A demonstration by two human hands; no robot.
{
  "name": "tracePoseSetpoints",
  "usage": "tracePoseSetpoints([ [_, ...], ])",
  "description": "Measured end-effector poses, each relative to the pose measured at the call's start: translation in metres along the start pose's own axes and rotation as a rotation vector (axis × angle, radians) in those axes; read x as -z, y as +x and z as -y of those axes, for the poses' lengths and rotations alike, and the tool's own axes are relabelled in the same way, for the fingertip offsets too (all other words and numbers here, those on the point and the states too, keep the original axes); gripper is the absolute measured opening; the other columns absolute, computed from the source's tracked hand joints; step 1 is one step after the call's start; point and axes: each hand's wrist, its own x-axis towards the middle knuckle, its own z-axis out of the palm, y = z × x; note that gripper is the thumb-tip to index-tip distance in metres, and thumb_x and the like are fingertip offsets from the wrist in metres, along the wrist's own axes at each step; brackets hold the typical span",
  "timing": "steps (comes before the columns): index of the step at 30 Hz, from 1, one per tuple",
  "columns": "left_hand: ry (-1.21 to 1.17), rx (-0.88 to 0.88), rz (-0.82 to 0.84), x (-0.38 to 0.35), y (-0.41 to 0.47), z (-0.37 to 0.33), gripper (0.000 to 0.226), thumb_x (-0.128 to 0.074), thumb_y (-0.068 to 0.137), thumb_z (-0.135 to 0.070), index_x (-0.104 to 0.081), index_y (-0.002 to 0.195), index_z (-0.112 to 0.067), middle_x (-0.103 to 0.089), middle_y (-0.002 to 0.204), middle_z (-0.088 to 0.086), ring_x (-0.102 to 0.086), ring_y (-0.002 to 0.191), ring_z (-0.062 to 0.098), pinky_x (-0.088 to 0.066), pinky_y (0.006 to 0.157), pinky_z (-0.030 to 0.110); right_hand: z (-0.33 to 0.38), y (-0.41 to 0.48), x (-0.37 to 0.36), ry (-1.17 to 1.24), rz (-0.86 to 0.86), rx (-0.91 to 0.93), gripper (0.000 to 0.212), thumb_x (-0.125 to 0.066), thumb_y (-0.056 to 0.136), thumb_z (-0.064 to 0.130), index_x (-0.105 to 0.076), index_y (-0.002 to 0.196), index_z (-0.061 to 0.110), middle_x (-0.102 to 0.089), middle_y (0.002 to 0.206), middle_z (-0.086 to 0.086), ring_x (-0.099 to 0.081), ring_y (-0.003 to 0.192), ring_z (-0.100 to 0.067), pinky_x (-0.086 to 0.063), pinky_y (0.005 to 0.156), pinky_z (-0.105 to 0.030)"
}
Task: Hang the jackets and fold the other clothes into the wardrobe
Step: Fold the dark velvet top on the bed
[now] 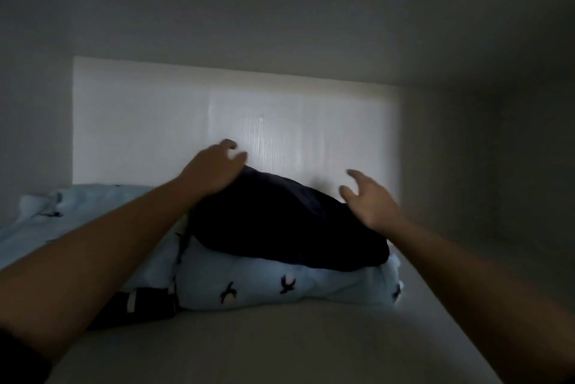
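Both bare forearms reach into a dim wardrobe compartment above a smooth pale shelf [280, 340]. Left hand [211, 170] rests palm-down on a rounded, dark navy folded garment [280, 221], grip spread. Right hand [370, 200] hovers beside it, grip wide. Underneath lies soft light-blue bird-print fabric [280, 284].

The folded clothes [280, 259] fill the shelf's [280, 346] left and middle; bare shelf lies in front and along the right wall [485, 181], open above.
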Motion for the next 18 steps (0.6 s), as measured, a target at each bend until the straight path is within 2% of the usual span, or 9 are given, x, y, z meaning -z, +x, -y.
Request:
tracePoseSetpoints([
  [2,0.203,-0.242,0.06,-0.019,-0.01,-0.003,0.061,-0.029,0.09,-0.064,-0.046,0.137,-0.028,-0.051,0.139,0.001,-0.05,0.122,0.023,-0.039,0.103,0.04,0.019,-0.007,-0.026,-0.005,0.154,0.157,0.054,-0.033,0.097,0.053,-0.03,0.147,0.033,-0.031,0.155,0.002,-0.028,0.142,-0.022,-0.017,0.116,-0.052],
  [3,0.288,-0.264,0.111,-0.029,-0.014,-0.001,0.064,-0.025,0.088,-0.067,-0.046,0.137,-0.03,-0.051,0.139,0.0,-0.051,0.122,0.022,-0.04,0.102,0.041,0.025,-0.011,-0.042,-0.095,0.266,0.172,0.054,-0.025,0.098,0.057,-0.025,0.148,0.039,-0.025,0.157,0.005,-0.021,0.145,-0.024,-0.01,0.116,-0.057],
  [6,0.397,-0.11,0.304,-0.049,-0.008,0.02,0.065,-0.021,0.093,-0.066,-0.04,0.143,-0.028,-0.046,0.145,0.005,-0.046,0.127,0.025,-0.036,0.106,0.041,0.016,-0.013,-0.074,-0.201,0.437,0.07,0.055,-0.012,0.097,0.062,-0.009,0.15,0.046,-0.007,0.161,0.008,-0.006,0.148,-0.03,-0.001,0.113,-0.063],
  [8,0.386,-0.011,0.426,-0.054,-0.003,0.027,0.068,-0.019,0.094,-0.064,-0.038,0.145,-0.023,-0.041,0.148,0.007,-0.041,0.132,0.027,-0.03,0.108,0.037,0.009,-0.011,-0.083,-0.23,0.476,0.049,0.054,-0.01,0.097,0.061,-0.006,0.149,0.046,-0.002,0.161,0.009,-0.003,0.148,-0.029,-0.003,0.114,-0.063],
  [10,0.362,0.023,0.462,-0.06,0.001,0.028,0.069,-0.019,0.095,-0.063,-0.037,0.146,-0.02,-0.039,0.15,0.008,-0.039,0.134,0.027,-0.029,0.108,0.036,0.005,-0.009,-0.089,-0.246,0.491,0.036,0.055,-0.01,0.097,0.061,-0.005,0.15,0.045,-0.001,0.161,0.009,-0.003,0.148,-0.029,-0.003,0.114,-0.063],
  [12,0.346,0.043,0.4,-0.061,-0.001,0.027,0.067,-0.02,0.095,-0.061,-0.042,0.142,-0.018,-0.045,0.144,0.011,-0.045,0.128,0.028,-0.034,0.105,0.037,0.006,-0.013,-0.087,-0.298,0.474,0.043,0.056,-0.01,0.098,0.058,-0.005,0.151,0.041,-0.003,0.162,0.007,-0.004,0.148,-0.028,-0.004,0.115,-0.061],
  [14,0.351,-0.005,0.178,-0.056,-0.016,0.019,0.058,-0.027,0.097,-0.053,-0.053,0.126,-0.01,-0.058,0.125,0.016,-0.055,0.109,0.03,-0.044,0.093,0.037,0.006,-0.028,-0.071,-0.363,0.49,0.075,0.057,-0.012,0.1,0.055,-0.006,0.153,0.035,-0.007,0.162,0.004,-0.006,0.148,-0.026,-0.006,0.115,-0.057],
  [16,0.416,-0.153,-0.103,-0.047,-0.038,0.005,0.043,-0.036,0.097,-0.039,-0.058,0.111,-0.004,-0.062,0.107,0.018,-0.057,0.094,0.032,-0.043,0.082,0.038,0.005,-0.048,-0.047,-0.436,0.511,0.12,0.061,-0.019,0.099,0.056,-0.007,0.153,0.03,-0.011,0.161,0.001,-0.007,0.148,-0.024,-0.008,0.116,-0.054],
  [18,0.479,-0.321,-0.203,-0.037,-0.064,-0.017,0.037,-0.041,0.095,-0.031,-0.058,0.112,-0.003,-0.062,0.106,0.016,-0.055,0.094,0.032,-0.039,0.086,0.041,0.006,-0.074,-0.016,-0.458,0.523,0.172,0.065,-0.029,0.097,0.058,-0.011,0.153,0.03,-0.014,0.161,0.0,-0.013,0.147,-0.025,-0.015,0.116,-0.051],
])
